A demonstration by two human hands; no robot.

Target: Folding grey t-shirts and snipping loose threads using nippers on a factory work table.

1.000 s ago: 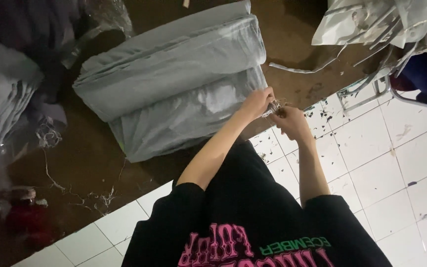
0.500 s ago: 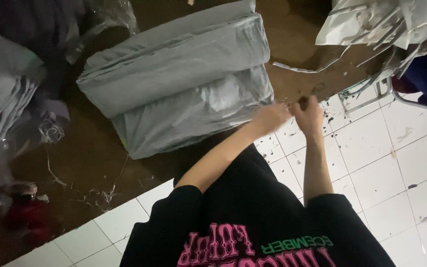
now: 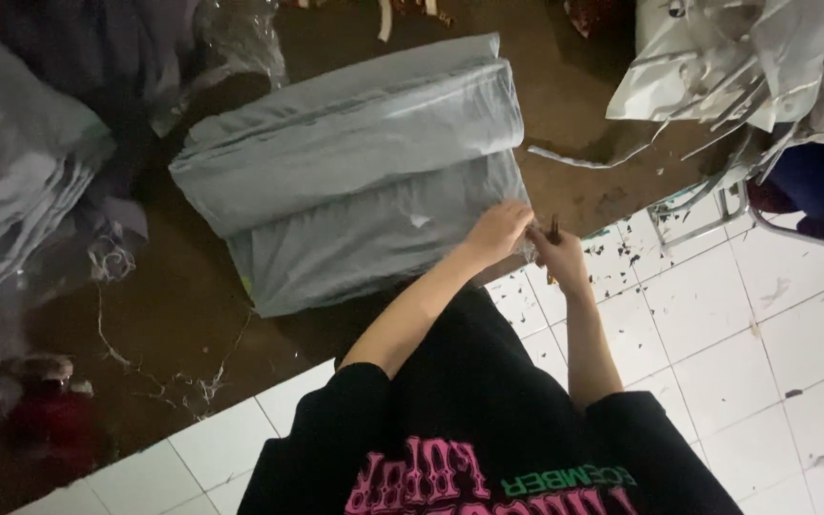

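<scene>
A large bundle of folded grey fabric (image 3: pixel 355 181) wrapped in clear plastic lies on the dark brown floor. My left hand (image 3: pixel 496 232) pinches the plastic wrap at the bundle's near right corner. Right beside it, my right hand (image 3: pixel 561 259) is closed around a small thin dark tool (image 3: pixel 553 229), whose tip points up by that same corner. The two hands almost touch. I cannot tell what kind of tool it is. My black shirt with pink print fills the bottom of the view.
More grey wrapped bundles (image 3: pixel 21 191) are stacked at the left. A heap of crumpled plastic and strips (image 3: pixel 746 67) sits at the top right over a metal frame (image 3: pixel 708 205). White floor tiles (image 3: pixel 765 315) are littered with scraps. A red object (image 3: pixel 50 420) lies at the bottom left.
Both hands have stayed at the bundle's near right corner. My right hand has dropped a little and drawn closer to the left one. The view has shifted slightly.
</scene>
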